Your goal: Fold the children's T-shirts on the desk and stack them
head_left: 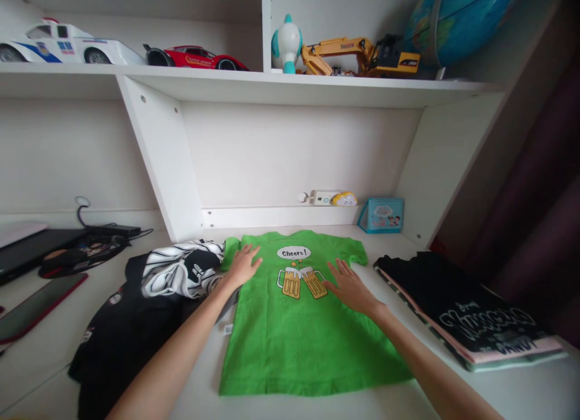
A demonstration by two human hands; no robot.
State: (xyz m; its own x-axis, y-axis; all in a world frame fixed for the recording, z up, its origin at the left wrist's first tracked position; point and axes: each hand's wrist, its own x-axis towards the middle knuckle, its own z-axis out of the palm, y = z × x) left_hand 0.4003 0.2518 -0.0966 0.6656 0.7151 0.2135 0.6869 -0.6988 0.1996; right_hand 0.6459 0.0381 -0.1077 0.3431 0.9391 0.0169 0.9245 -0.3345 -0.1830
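Observation:
A green T-shirt (290, 341) lies spread flat on the white desk, its collar toward the wall. Its print shows two beer mugs under the word "Cheers!". My left hand (243, 265) rests on the shirt's upper left, near the sleeve, fingers outstretched. On the other side, my right hand (350, 287) lies flat beside the mug print, fingers spread. Neither hand grips the cloth. Crumpled black and striped clothes (131, 323) lie left of the shirt, partly behind my left forearm. To the right sits a stack of folded shirts (462, 311), a black one on top.
A phone (40, 308) and a dark laptop (36, 251) lie at the far left. Against the back stand a small blue desk calendar (384, 216) and a wall socket (324, 197). Overhead, a shelf (299, 89) holds toy vehicles and a globe (462, 21).

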